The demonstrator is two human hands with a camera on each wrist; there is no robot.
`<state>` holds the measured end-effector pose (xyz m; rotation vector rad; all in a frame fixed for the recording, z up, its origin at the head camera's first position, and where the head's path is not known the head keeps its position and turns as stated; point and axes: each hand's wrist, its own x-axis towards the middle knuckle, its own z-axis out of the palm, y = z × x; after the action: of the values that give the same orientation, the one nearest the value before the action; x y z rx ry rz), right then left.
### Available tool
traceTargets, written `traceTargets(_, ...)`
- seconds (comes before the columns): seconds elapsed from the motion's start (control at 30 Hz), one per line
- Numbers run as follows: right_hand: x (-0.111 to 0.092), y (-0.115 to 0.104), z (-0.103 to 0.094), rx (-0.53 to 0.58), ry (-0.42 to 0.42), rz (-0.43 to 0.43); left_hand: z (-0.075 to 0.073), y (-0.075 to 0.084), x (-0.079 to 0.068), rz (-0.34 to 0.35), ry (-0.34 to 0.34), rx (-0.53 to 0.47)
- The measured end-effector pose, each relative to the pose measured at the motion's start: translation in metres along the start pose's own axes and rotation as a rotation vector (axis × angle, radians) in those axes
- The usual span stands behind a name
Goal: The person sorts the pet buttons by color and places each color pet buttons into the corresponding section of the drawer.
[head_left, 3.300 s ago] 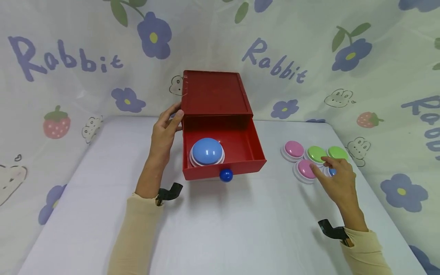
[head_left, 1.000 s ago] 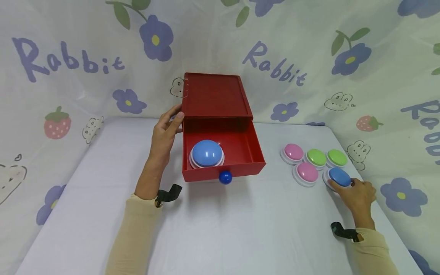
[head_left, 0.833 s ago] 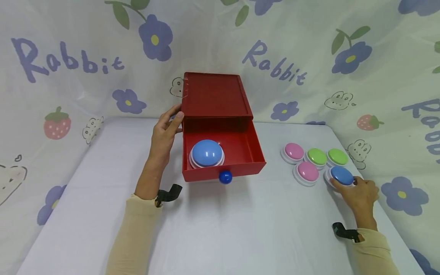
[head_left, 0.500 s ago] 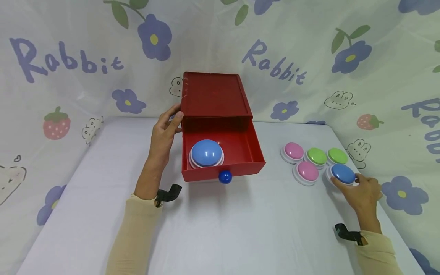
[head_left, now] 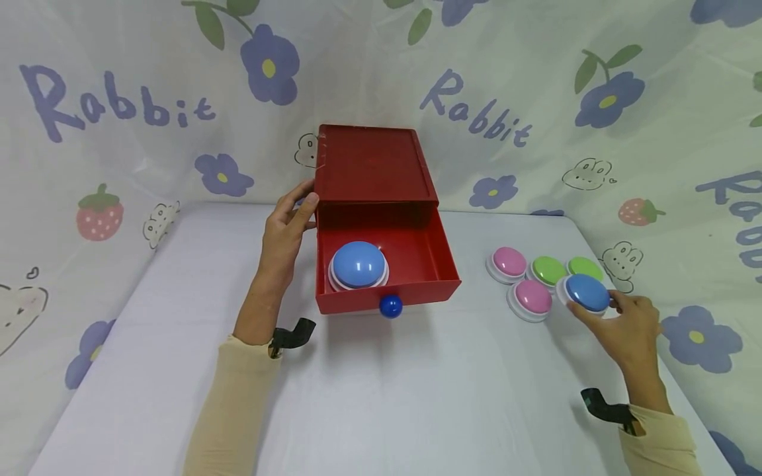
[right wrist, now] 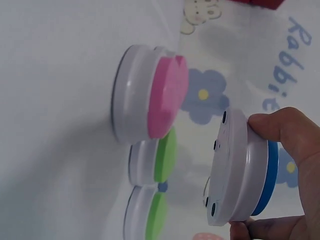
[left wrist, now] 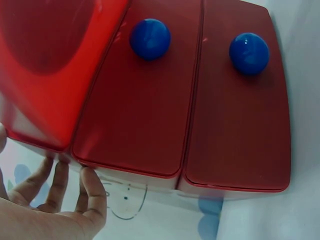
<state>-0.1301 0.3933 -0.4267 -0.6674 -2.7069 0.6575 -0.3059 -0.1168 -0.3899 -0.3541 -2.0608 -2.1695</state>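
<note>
My right hand [head_left: 632, 328] pinches a blue dome push button [head_left: 587, 293] by its white base. In the right wrist view this button's flat underside [right wrist: 223, 172] shows, raised off the table. My left hand [head_left: 282, 239] touches the left side of a red drawer cabinet [head_left: 374, 164], thumb by its front edge. The cabinet's top drawer [head_left: 419, 292], with a blue knob, is pulled out. Inside it at the left sits another blue push button [head_left: 358, 265]. Two closed drawers with blue knobs [left wrist: 150, 39] appear in the left wrist view.
Two pink push buttons [head_left: 533, 297] and two green push buttons [head_left: 548, 270] stand on the white tabletop [head_left: 428, 390] at the right, close beside the lifted one. A printed curtain [head_left: 369, 73] hangs behind and along the sides of the table.
My right hand has moved from above the group of buttons to grip the blue one and has raised it off the table. My left hand stays at the cabinet.
</note>
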Motion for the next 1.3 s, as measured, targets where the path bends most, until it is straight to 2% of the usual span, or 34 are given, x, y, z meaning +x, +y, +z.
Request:
traceTargets(0.37, -0.007, -0.026, -0.007, 0.007, -0.037, -0.042, 0.0, 0.0, 0.0, -0.011, 0.002, 0.006)
traceTargets(0.73, -0.01, -0.048, -0.013, 0.049, -0.005, -0.162, -0.001, 0.0, 0.0, -0.013, 0.002, 0.005)
traceTargets(1.3, -0.014, -0.077, -0.026, 0.062, -0.001, -0.23, 0.0, 0.001, 0.0, -0.011, 0.004, 0.006)
